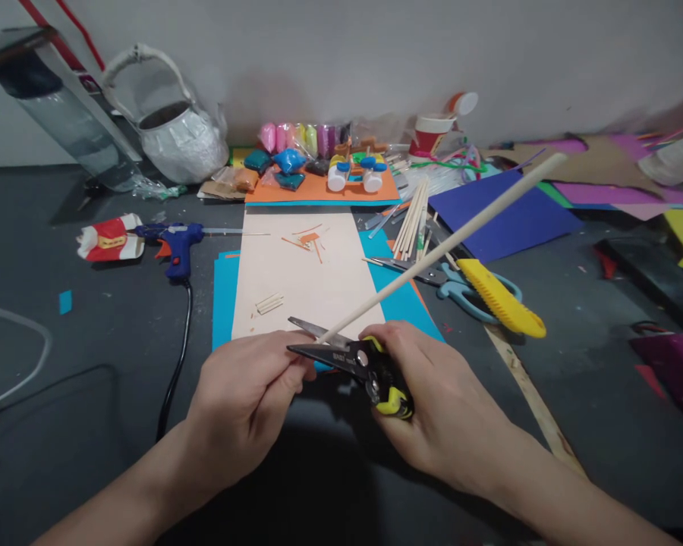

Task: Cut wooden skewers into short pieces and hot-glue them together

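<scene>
A long, thin wooden stick [444, 246] slants up to the right in front of me. My left hand [244, 394] is closed on its lower end. My right hand [432, 394] is wrapped round the black and yellow handles of a pair of snips [341, 355]. Their blades stand apart, with the stick between them close to my left fingertips. Beneath lies a pale sheet of paper [301, 273], which bears several short cut stick pieces [269, 304] and some orange paper scraps [309, 241].
A blue glue gun [177, 246] lies to the left, its cord running toward me. Light-blue scissors [461, 292], a yellow box cutter [501, 298] and a bundle of sticks [413, 220] are on the right. Clay packets [290, 161] and a white basket [182, 144] stand behind.
</scene>
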`<state>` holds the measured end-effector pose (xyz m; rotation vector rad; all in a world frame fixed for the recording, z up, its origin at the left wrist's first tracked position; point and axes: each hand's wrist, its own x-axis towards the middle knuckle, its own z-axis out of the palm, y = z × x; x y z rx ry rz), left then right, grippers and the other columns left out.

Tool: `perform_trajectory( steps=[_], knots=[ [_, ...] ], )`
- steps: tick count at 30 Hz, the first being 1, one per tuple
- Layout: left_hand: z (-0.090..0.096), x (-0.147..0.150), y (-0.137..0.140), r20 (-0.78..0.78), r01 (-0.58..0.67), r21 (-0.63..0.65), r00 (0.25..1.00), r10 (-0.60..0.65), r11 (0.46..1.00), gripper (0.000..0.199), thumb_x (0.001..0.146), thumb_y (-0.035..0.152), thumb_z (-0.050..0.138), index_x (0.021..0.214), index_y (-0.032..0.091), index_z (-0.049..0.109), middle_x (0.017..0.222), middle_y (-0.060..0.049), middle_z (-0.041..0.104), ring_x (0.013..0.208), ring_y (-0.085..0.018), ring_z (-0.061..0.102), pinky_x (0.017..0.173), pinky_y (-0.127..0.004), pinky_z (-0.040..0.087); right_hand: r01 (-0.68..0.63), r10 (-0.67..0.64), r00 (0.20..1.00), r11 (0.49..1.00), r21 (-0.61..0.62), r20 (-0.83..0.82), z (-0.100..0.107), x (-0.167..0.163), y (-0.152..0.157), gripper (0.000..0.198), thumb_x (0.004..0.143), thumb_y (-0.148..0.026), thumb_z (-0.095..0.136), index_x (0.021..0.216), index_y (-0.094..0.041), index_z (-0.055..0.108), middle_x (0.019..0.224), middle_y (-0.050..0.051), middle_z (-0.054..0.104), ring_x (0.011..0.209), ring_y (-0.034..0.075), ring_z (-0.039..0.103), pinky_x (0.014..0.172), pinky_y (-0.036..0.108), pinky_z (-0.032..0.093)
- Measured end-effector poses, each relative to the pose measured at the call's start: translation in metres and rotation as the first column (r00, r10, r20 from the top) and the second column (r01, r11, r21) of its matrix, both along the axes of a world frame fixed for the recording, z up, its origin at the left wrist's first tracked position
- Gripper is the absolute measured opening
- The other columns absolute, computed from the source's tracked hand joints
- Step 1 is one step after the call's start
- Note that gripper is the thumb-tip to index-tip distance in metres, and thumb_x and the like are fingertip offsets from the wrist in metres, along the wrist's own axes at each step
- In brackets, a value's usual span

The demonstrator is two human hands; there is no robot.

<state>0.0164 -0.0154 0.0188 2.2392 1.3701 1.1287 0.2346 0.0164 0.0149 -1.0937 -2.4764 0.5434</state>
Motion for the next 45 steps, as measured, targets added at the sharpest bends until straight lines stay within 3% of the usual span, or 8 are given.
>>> perform_trajectory(
  steps=[8, 12, 15, 18, 28, 36, 40, 45],
  knots=[
    [0.0032, -0.003, -0.0001, 0.094, 0.098, -0.154, 0.992, -0.084, 0.983, 0.024, 0.091, 0.003, 0.047, 0.079, 0.02, 0.058, 0.067, 0.007, 0.061, 0.06, -0.005, 0.059, 0.059, -0.016, 0.044, -0.024, 0.024, 1.0, 0.999, -0.021, 0.0, -0.0026, 0.0042, -0.0024, 0.038, 0.069, -0.012, 0.049, 0.108, -0.013, 0.053, 0.09, 0.01, 0.063, 0.08, 0.025, 0.059, 0.066, 0.036, 0.046],
    [-0.0015, 0.0, -0.0018, 0.079, -0.019, -0.128, 0.996, 0.029, 0.992, 0.018, 0.091, 0.007, 0.054, 0.087, 0.022, 0.062, 0.073, 0.009, 0.067, 0.065, -0.004, 0.063, 0.063, -0.013, 0.045, 0.004, -0.004, 1.0, 1.0, -0.017, 0.019, -0.0025, 0.0033, -0.0019, 0.038, 0.067, -0.012, 0.049, 0.106, -0.014, 0.053, 0.089, 0.01, 0.063, 0.078, 0.025, 0.059, 0.064, 0.035, 0.046],
    [-0.0033, 0.0007, -0.0025, 0.009, -0.076, -0.027, 0.997, 0.077, 0.997, 0.018, 0.092, 0.008, 0.054, 0.086, 0.022, 0.063, 0.074, 0.008, 0.069, 0.07, -0.006, 0.066, 0.068, -0.014, 0.047, 0.008, -0.008, 1.0, 1.0, -0.001, 0.018, -0.0022, 0.0023, -0.0014, 0.041, 0.067, -0.012, 0.05, 0.107, -0.013, 0.053, 0.091, 0.011, 0.064, 0.082, 0.026, 0.06, 0.067, 0.036, 0.047],
    [-0.0021, -0.0005, -0.003, -0.017, -0.031, 0.01, 0.999, 0.031, 0.999, 0.02, 0.092, 0.006, 0.05, 0.083, 0.021, 0.061, 0.077, 0.006, 0.069, 0.073, -0.007, 0.066, 0.071, -0.016, 0.047, -0.004, 0.004, 1.0, 1.0, 0.008, 0.007, -0.0024, 0.0018, -0.0018, 0.041, 0.068, -0.012, 0.051, 0.109, -0.012, 0.053, 0.093, 0.012, 0.064, 0.083, 0.026, 0.06, 0.068, 0.036, 0.047],
    [-0.0003, -0.0035, -0.003, 0.198, 0.131, -0.201, 0.976, -0.091, 0.971, 0.023, 0.091, 0.003, 0.048, 0.082, 0.02, 0.059, 0.069, 0.008, 0.064, 0.056, -0.004, 0.061, 0.057, -0.015, 0.046, -0.04, 0.04, 0.999, 0.999, 0.0, 0.005, 0.0005, 0.0026, -0.0046, 0.038, 0.07, -0.011, 0.048, 0.107, -0.015, 0.051, 0.091, 0.009, 0.064, 0.079, 0.024, 0.059, 0.065, 0.034, 0.046],
    [-0.0029, 0.0045, -0.0034, 0.117, -0.103, -0.179, 0.985, 0.125, 0.978, 0.019, 0.088, 0.006, 0.055, 0.085, 0.022, 0.064, 0.067, 0.009, 0.068, 0.057, -0.005, 0.065, 0.058, -0.016, 0.048, -0.001, 0.001, 1.0, 1.0, -0.004, -0.007, -0.0026, 0.0011, -0.0016, 0.037, 0.069, -0.013, 0.05, 0.106, -0.014, 0.052, 0.09, 0.011, 0.063, 0.078, 0.025, 0.058, 0.065, 0.035, 0.047],
    [-0.0035, 0.0026, -0.0028, 0.081, -0.061, -0.095, 0.994, 0.069, 0.994, 0.022, 0.09, 0.005, 0.052, 0.081, 0.022, 0.063, 0.069, 0.008, 0.068, 0.063, -0.007, 0.066, 0.061, -0.017, 0.048, 0.006, -0.006, 1.0, 1.0, 0.005, -0.017, -0.0043, 0.0003, -0.0006, 0.037, 0.071, -0.013, 0.051, 0.108, -0.013, 0.052, 0.092, 0.012, 0.063, 0.079, 0.025, 0.058, 0.067, 0.035, 0.047],
    [-0.0026, -0.0004, -0.0033, 0.086, -0.006, -0.117, 0.996, 0.016, 0.993, 0.021, 0.091, 0.007, 0.05, 0.08, 0.02, 0.062, 0.067, 0.005, 0.066, 0.06, -0.008, 0.064, 0.059, -0.02, 0.047, 0.001, -0.001, 1.0, 1.0, 0.018, -0.012, -0.0042, -0.0009, -0.0006, 0.036, 0.072, -0.013, 0.051, 0.107, -0.013, 0.052, 0.091, 0.011, 0.062, 0.077, 0.024, 0.057, 0.066, 0.035, 0.046]
  ],
)
